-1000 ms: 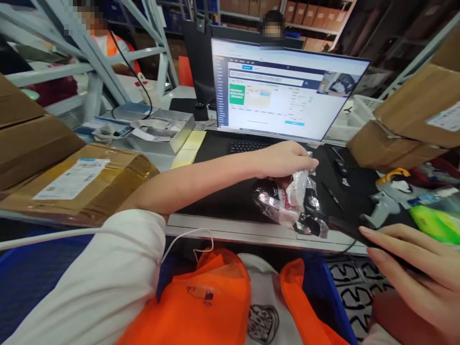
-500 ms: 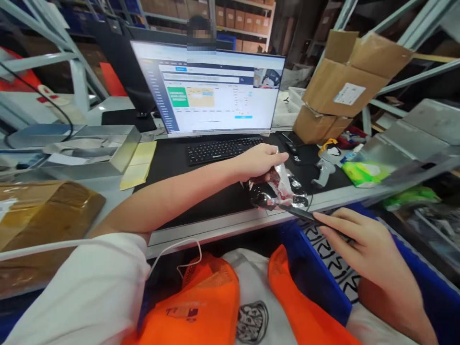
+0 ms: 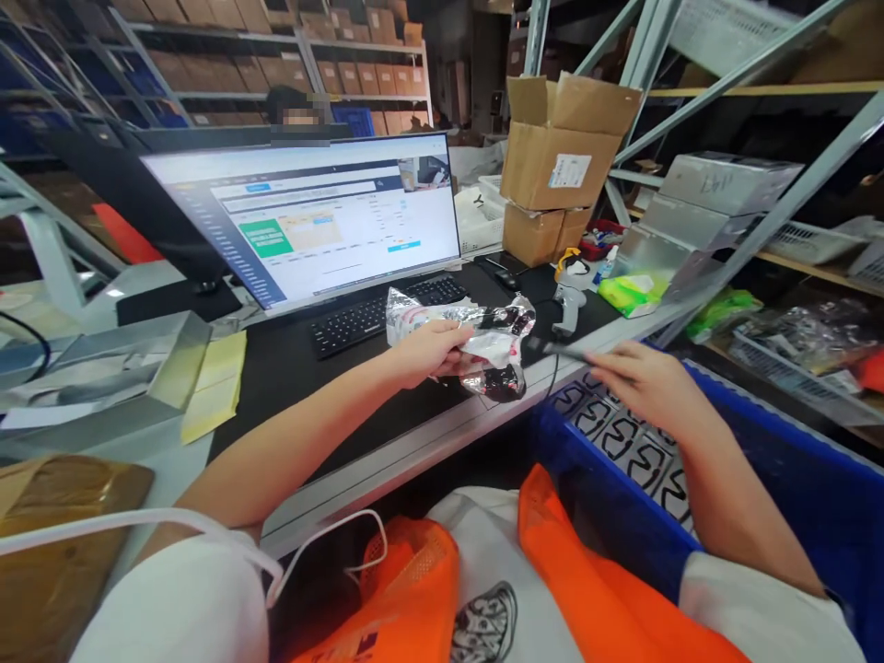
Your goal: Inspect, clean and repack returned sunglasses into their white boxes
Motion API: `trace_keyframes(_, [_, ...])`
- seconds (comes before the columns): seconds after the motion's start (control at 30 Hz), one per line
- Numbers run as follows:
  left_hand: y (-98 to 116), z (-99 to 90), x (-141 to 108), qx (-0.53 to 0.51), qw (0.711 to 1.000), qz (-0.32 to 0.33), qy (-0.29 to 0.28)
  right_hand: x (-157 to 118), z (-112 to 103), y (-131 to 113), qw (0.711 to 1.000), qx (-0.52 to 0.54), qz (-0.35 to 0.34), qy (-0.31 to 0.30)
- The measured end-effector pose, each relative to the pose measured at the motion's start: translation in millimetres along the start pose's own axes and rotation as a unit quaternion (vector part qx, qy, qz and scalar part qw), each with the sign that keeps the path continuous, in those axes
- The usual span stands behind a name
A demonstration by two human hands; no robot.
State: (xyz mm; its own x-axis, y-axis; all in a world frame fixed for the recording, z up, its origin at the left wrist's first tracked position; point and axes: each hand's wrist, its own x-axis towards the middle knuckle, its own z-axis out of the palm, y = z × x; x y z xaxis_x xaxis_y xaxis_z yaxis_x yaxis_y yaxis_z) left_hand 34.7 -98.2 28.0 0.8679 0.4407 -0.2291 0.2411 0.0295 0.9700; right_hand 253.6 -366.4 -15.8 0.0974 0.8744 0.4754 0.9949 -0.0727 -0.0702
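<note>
My left hand (image 3: pixel 429 352) is closed on a shiny clear plastic bag (image 3: pixel 509 320) with something black inside, just in front of the black keyboard (image 3: pixel 352 324). White and red patches show on the bag, but its contents are hard to make out. In my right hand (image 3: pixel 642 379) is a slim dark tool (image 3: pixel 570 351), gripped between thumb and fingers. Its blurred tip points left toward the bag's right end, and I cannot tell whether they touch. The exact kind of tool is unclear.
A monitor (image 3: pixel 345 221) stands behind the keyboard. To the right are a barcode scanner (image 3: pixel 569 299), a green packet (image 3: pixel 632 295) and stacked cardboard boxes (image 3: pixel 549 175). Below the table edge, a blue bin (image 3: pixel 766 405) holds packaged pieces. A person (image 3: pixel 296 115) is beyond the monitor.
My left hand has swung the bag from hanging to lying flatter, its loose end now pointing left. The tool tip has drawn off the bag's lower edge. The view has turned right.
</note>
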Motion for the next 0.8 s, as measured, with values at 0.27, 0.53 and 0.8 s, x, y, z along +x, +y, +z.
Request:
trace_keyframes(0.27, [-12,-4.1,-16,0.136,0.990,0.035,0.015,3,2,15,0.985,0.093,0.027,0.143])
trace_keyframes(0.53, [-47,46.0,4,0.594,0.718,0.324,0.164,-21,104,-7,0.948,0.178,0.154,0.216])
trace_keyframes(0.8, [-74,54.9,23,0.591,0.600,0.537,-0.049,-62,132,30,0.916,0.183,0.305,0.187])
